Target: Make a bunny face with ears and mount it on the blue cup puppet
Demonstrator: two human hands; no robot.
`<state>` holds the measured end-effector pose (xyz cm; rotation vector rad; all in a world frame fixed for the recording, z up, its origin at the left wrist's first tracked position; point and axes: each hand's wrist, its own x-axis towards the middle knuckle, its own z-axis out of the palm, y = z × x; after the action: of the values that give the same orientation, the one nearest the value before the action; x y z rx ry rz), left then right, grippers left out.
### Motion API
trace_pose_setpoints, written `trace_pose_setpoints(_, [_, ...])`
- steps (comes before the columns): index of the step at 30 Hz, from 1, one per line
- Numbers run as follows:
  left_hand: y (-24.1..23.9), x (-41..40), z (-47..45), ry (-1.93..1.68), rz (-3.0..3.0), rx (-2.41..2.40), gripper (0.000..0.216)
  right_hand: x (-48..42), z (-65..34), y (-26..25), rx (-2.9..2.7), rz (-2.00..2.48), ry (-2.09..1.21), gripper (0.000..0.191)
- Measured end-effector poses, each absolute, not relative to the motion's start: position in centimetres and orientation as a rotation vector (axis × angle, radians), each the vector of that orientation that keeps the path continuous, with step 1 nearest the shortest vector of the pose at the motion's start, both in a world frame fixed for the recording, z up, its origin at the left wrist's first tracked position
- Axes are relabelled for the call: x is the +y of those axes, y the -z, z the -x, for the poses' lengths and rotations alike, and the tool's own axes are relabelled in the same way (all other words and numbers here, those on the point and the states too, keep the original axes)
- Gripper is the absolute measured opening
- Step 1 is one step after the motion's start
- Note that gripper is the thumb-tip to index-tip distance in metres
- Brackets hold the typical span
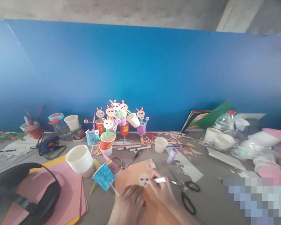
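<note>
My right hand (161,187) is closed round a white marker with a pink end (161,180), its tip at a small round paper bunny face (144,180). That face lies on an orange paper sheet (131,175). My left hand (128,204) rests on the sheet just below the face, fingers curled, with a bit of something red showing at its edge. A blue-coloured paper cup (104,177) lies tilted to the left of my hands.
Black scissors (187,195) lie right of my hands. A white cup stack (81,161), pink paper (61,190), a glue gun (48,145), finished bunny cups (117,123), a tape roll (150,165), a purple glue bottle (172,155) and scattered pens crowd the table. Black headphones (25,190) sit front left.
</note>
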<state>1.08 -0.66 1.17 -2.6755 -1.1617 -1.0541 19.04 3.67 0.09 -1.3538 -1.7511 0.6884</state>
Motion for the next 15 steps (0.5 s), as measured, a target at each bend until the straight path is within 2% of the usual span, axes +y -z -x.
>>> trace_pose_setpoints(15, [-1.18, -0.85, -0.92, 1.015, 2.698, -1.17, 0.007, 3.6, -18.97, -0.44, -1.741, 1.319, -0.658, 0.017])
